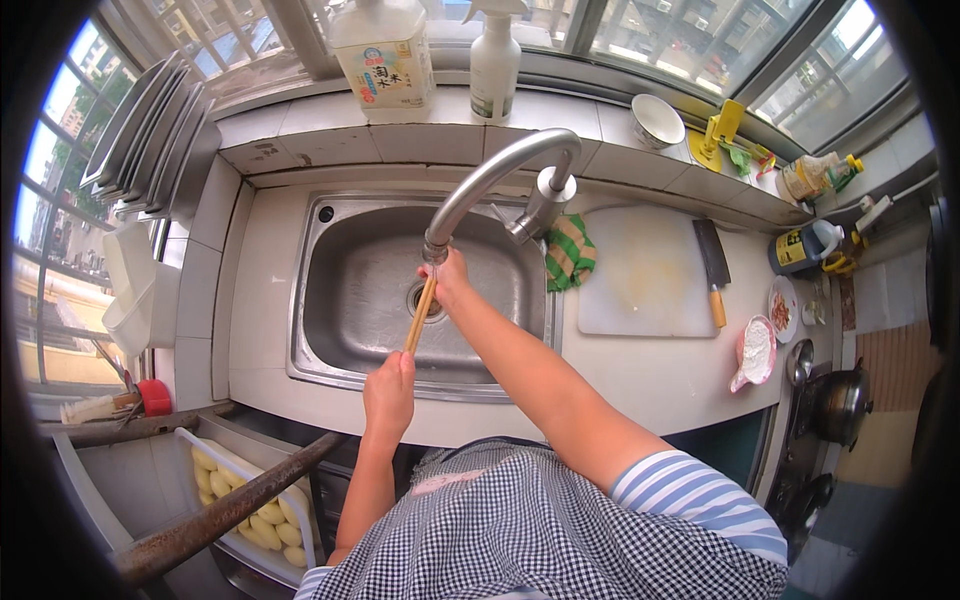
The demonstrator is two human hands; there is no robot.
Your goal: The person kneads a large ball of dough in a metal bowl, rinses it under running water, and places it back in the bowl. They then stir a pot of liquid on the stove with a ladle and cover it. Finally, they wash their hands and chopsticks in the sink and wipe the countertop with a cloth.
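Note:
A pair of wooden chopsticks (421,315) slants over the steel sink (360,300), under the spout of the curved faucet (480,176). My left hand (390,390) is closed round their lower end at the sink's front edge. At their upper end, just below the spout, my right hand (451,277) holds them; its fingertips are partly hidden by the faucet. The drain (427,300) shows behind the sticks. Right of the sink lie a crumpled green and tan striped cloth (570,253) and a white cutting board (637,277).
A cleaver (712,259) lies along the board's right edge. Beyond it are a pink dish of white powder (755,352) and a plate of chopped food (782,309). Metal trays (154,142) stand at the left; a spray bottle (495,67) is on the ledge. Potatoes (266,525) fill a basket below left.

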